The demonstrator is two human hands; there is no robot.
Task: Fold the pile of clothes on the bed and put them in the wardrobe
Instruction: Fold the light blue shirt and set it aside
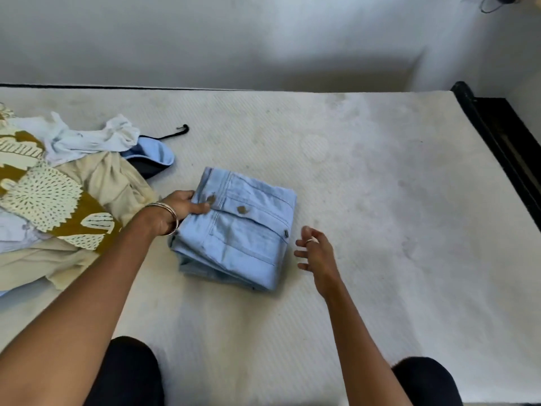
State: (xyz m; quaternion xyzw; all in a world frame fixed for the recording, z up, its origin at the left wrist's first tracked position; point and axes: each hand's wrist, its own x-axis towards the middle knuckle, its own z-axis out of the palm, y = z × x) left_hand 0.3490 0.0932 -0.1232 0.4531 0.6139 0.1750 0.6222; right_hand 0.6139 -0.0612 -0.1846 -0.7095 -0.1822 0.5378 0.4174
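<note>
A light blue denim garment (243, 230) lies folded into a compact rectangle in the middle of the white mattress (366, 177). My left hand (178, 210), with a bangle at the wrist, grips the garment's left edge, thumb on top near a brown button. My right hand (316, 253) hovers just right of the garment with fingers spread and relaxed, holding nothing. A pile of unfolded clothes (58, 194) lies at the left: a mustard and cream patterned piece, beige fabric, a white top and a pale blue item.
A black hanger hook (181, 131) pokes out behind the pile. The bed's dark frame (503, 142) runs along the right side. A white wall (263, 39) stands behind the bed. My dark-trousered knees (131, 373) rest on the mattress's near edge.
</note>
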